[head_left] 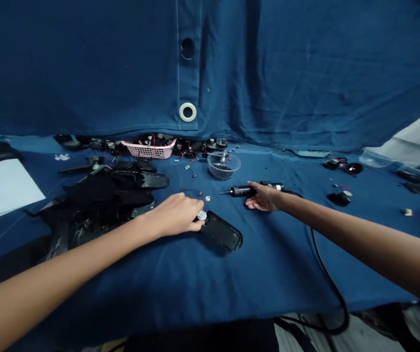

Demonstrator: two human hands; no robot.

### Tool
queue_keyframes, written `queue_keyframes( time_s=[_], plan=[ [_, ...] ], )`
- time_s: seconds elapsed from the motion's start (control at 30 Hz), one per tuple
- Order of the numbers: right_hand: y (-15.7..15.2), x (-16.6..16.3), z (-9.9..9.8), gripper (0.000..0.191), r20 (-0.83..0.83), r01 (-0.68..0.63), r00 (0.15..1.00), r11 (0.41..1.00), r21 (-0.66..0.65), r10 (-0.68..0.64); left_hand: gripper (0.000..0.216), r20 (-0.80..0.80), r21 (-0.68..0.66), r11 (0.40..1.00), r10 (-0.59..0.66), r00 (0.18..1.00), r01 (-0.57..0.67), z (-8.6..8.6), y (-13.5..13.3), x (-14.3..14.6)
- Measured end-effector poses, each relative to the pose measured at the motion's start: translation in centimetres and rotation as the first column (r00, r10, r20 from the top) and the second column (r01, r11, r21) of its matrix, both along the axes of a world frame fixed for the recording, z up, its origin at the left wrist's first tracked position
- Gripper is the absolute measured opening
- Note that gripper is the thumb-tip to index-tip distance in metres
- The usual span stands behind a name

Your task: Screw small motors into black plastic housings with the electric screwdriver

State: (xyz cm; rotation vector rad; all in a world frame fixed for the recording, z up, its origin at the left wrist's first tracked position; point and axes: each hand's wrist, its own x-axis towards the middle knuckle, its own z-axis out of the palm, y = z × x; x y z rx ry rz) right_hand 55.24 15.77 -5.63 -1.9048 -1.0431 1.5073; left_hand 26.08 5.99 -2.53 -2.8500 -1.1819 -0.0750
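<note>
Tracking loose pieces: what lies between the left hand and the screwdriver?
In the head view, a small white part and a red bit lie between the left hand and the screwdriver.

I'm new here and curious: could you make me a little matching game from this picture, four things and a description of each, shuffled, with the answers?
Things:
1. Screwdriver
2. Basket
3. Bowl
4. Sheet

Descriptions:
A. Pink, with holes in its wall
B. White, at the picture's left edge
C. At the person's right hand
D. Clear, with small dark pieces inside

Pairs: 1-C, 2-A, 3-D, 4-B
</note>
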Motion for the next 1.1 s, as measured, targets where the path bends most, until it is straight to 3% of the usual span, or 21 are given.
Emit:
queue_keyframes(
  time_s=[0.17,0.27,0.37,0.5,0.7,0.8,0.93,1.03,1.1],
  plan=[
    [-1.3,-0.3,-0.8,0.031,-0.134,0.167,0.978,0.984,0.067,-0.157,0.026,0.090,-0.018,0.990,0.140,0.986,-0.139,-2.2,-2.3,-1.3],
    [-2.7,-0.3,-0.8,0.029,-0.239,0.270,0.945,0.945,0.182,-0.224,0.031,0.255,-0.033,0.987,0.160,0.954,-0.156,-2.5,-2.8,-2.1],
    [-3.9,-0.2,-0.2,0.029,-0.341,0.328,0.913,0.900,0.288,-0.224,0.048,0.375,-0.062,0.996,0.078,0.924,-0.059,-2.2,-2.8,-2.9],
    [-4.1,-0.6,1.1,0.021,-0.455,0.390,0.871,0.823,0.413,-0.184,0.081,0.352,-0.210,0.975,0.002,0.936,0.077,-2.0,-2.0,-3.0],
    [-1.8,-2.3,2.8,0.021,-0.546,0.504,0.818,0.681,0.531,-0.180,0.057,0.378,-0.356,0.933,0.098,0.920,0.048,-3.3,-0.9,-0.8],
    [-1.0,-2.8,2.6,0.028,-0.546,0.478,0.818,0.740,0.473,-0.180,0.058,0.414,-0.358,0.934,0.162,0.896,-0.003,-4.0,-1.2,0.1],
    [-1.6,-2.4,0.9,0.028,-0.520,0.409,0.832,0.848,0.336,-0.195,0.055,0.402,-0.336,0.941,0.107,0.909,0.038,-3.3,-1.4,-0.4],
    [-2.3,-1.8,-0.6,0.028,-0.517,0.395,0.829,0.879,0.267,-0.215,0.039,0.457,-0.237,0.971,0.090,0.885,0.023,-1.7,0.9,-1.0],
    [-2.7,-1.6,-1.2,0.030,-0.521,0.407,0.822,0.878,0.251,-0.232,0.028,0.485,-0.091,0.995,0.073,0.871,-0.032,-0.6,4.1,-0.6]
  ],
)
